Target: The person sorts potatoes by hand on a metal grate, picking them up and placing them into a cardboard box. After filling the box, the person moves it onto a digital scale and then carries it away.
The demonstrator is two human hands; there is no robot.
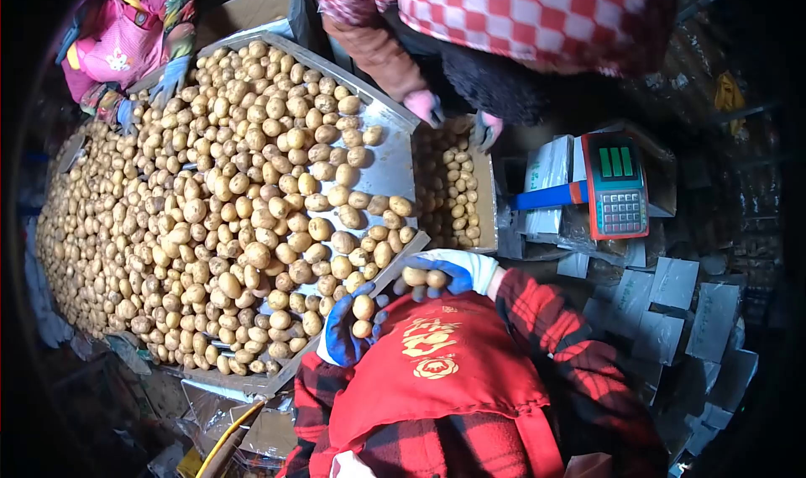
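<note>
My left hand (340, 331), in a blue and white glove, is closed around two potatoes (363, 309) at the near corner of the metal sorting table. My right hand (462, 272), gloved the same way, is curled round two more potatoes (414, 276), just above the red apron (453, 360). A large heap of potatoes (210, 209) covers most of the metal table (390, 163) to my left. Ahead of my right hand stands a cardboard box (484, 196) with small potatoes in it.
Across from me, a person in a checked top (520, 16) has both hands at the box. Another person in pink (117, 41) reaches into the heap at far left. A red-framed scale display (617, 184) and several flattened boxes (676, 281) are at right.
</note>
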